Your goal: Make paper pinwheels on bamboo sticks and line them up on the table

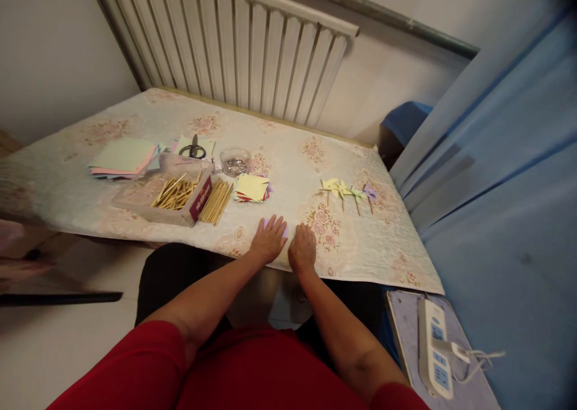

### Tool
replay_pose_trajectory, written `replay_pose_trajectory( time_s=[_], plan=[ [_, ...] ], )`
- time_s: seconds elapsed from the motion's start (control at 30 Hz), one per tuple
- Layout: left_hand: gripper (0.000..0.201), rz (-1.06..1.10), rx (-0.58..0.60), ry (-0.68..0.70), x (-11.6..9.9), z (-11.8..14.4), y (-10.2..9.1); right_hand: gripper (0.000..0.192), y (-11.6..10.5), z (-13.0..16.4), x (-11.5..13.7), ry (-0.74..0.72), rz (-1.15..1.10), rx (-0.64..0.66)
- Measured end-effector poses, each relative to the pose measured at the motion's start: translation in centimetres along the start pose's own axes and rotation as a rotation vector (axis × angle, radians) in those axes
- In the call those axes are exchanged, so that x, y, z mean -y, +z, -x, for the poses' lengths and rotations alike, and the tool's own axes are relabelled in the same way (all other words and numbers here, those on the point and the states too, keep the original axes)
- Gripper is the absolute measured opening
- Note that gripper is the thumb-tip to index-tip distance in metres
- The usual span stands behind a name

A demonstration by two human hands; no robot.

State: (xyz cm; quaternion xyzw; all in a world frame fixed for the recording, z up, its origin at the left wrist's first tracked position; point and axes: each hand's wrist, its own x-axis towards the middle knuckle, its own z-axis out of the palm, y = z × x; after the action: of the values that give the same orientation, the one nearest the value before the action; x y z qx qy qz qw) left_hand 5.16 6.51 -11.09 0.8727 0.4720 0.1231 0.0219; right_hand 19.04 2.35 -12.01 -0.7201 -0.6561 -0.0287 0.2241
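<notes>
My left hand (269, 240) lies flat with its fingers spread, pressing on a small sheet of purple paper (285, 232) that shows at its edges. Close by on the right, my right hand (303, 247) rests on the tablecloth with its fingers curled in; whatever they may hold is hidden. Beyond the left hand is a stack of cut paper squares (251, 187), yellow on top. A row of thin wooden sticks (216, 201) lies left of it. Several small paper pinwheels (341, 190) on sticks, yellow, green and purple, lie farther right.
A clear plastic box (153, 213) holds more sticks. Behind it are coloured paper sheets (124, 156), black-handled scissors (193, 150) and a clear bowl of small metal pieces (235, 162). A radiator (252, 49) stands behind the table. A power strip (435, 347) lies at lower right, beside the blue curtain (505, 235).
</notes>
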Motion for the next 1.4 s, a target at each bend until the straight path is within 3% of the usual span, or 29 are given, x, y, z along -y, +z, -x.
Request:
replay_pose_trajectory(
  time_s=[0.23, 0.4, 0.5, 0.67, 0.8, 1.03, 1.17, 1.4],
  plan=[
    [0.054, 0.010, 0.024, 0.061, -0.9, 0.5, 0.0, 0.048, 0.1, 0.0, -0.2, -0.002, -0.006, 0.026],
    [0.057, 0.011, 0.008, 0.105, -0.5, 2.3, -0.6, 0.047, 0.4, 0.1, -0.3, 0.000, -0.037, -0.023],
    [0.056, 0.053, -0.038, 0.029, 1.2, 3.8, -0.9, 0.047, 0.5, 0.2, -0.3, -0.011, -0.033, -0.041],
    [0.055, 0.187, -0.122, -0.141, 6.0, 6.3, -1.5, 0.045, 0.7, 0.2, -0.3, -0.028, -0.015, -0.079],
    [0.050, 0.260, -0.117, -0.143, 8.2, 7.4, -2.4, 0.043, 0.8, 0.2, -0.3, -0.033, -0.004, -0.091],
    [0.038, 0.261, -0.056, -0.061, 7.5, 6.8, -3.5, 0.043, 0.7, 0.2, -0.3, -0.028, 0.002, -0.066],
    [0.047, 0.133, -0.074, -0.022, 6.6, 7.4, -3.1, 0.042, 0.6, 0.2, -0.2, -0.028, 0.002, -0.074],
    [0.057, -0.030, 0.018, 0.122, 5.9, 9.2, -1.8, 0.041, 0.3, 0.1, 0.0, -0.012, 0.002, -0.059]
  ],
)
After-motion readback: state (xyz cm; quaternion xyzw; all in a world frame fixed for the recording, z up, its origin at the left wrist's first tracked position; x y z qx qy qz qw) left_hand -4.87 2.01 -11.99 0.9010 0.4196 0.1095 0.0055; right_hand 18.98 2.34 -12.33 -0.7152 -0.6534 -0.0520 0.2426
